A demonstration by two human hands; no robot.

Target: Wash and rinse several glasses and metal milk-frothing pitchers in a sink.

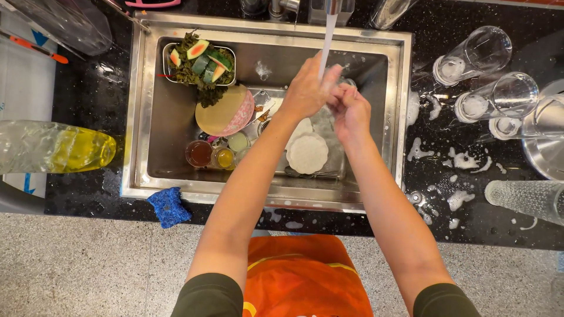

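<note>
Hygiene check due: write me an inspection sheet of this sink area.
Surface: black counter wet, foam patches.
Job's things: glass held under tap stream over sink.
Clutter: scraps tray, pink bowl, cups, white plate in sink; blue sponge on rim; glasses lying on the counter; soap bottle.
Grippers: left hand and right hand both on the glass.
Cables: nothing seen.
Surroundings: speckled floor, orange bag.

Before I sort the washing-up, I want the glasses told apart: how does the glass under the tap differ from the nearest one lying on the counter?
The glass under the tap is held by the left hand and right hand over the sink, under running water. The counter glass lies on its side, untouched, with foam patches around it. Both are clear.
</note>
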